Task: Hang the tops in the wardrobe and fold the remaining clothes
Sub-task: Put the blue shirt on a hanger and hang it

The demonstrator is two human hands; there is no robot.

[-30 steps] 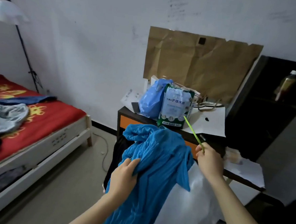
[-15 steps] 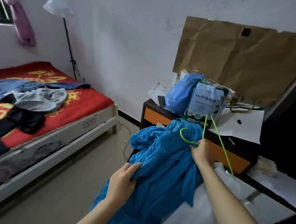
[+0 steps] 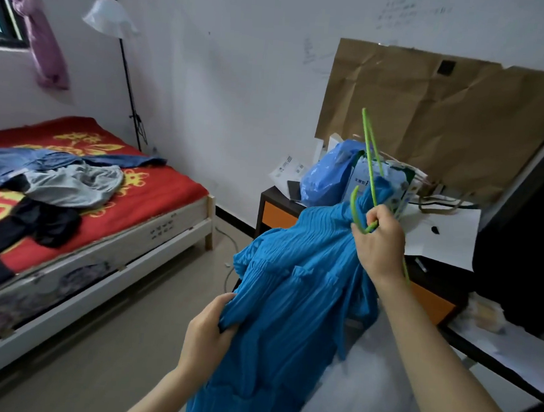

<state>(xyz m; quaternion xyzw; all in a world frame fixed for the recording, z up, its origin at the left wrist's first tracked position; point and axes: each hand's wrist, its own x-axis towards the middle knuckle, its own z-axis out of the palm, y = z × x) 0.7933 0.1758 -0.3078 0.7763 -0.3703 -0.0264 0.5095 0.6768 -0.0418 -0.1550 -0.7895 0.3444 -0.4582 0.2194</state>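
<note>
Raised higher now, the green hanger (image 3: 369,161) is gripped by the right hand (image 3: 379,242); the left hand (image 3: 207,336) clutches the blue top (image 3: 290,287), seemingly draped before the cluttered table (image 3: 273,195), with the bed (image 3: 155,204) at left.

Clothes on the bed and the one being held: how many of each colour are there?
Blue: 2, the held top and the blue garment on the bed
Grey: 1, the grey garment
Black: 1, the black garment, seemingly one piece
Total: 4
</note>
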